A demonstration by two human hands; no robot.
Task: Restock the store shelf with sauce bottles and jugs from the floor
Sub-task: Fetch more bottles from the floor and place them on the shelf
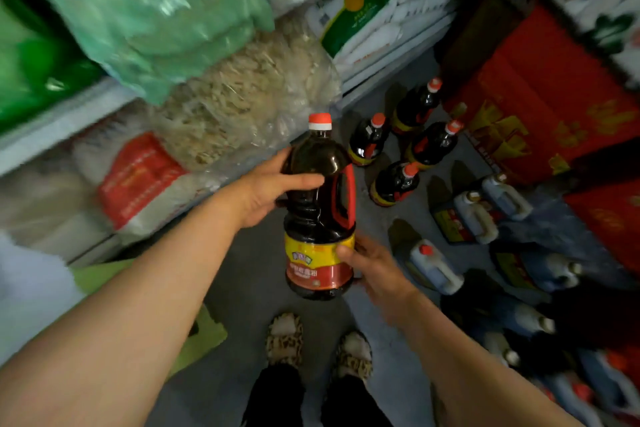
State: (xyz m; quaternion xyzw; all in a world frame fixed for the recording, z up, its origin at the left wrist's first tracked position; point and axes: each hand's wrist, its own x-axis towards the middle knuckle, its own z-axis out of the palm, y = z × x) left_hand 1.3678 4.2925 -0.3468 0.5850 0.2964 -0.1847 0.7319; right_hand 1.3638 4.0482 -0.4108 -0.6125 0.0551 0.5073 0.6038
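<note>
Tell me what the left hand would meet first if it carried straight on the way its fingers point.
The left hand already grips the dark sauce bottle, so that comes first. Beyond it, probably the sauce bottles standing on the floor, though depth is unclear.

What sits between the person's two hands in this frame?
In the head view, a dark sauce bottle with a red handle and orange cap lies between them: the left hand grips its shoulder, the right hand its yellow-and-red label.

a small grocery shop aisle, white shelf (pixel 65 121) at left stacked with bagged goods, rice sacks (pixel 367 14) at top centre, red cartons (pixel 540 97) at right, sauce bottles (pixel 398 153) standing on grey floor (pixel 249 281)
</note>
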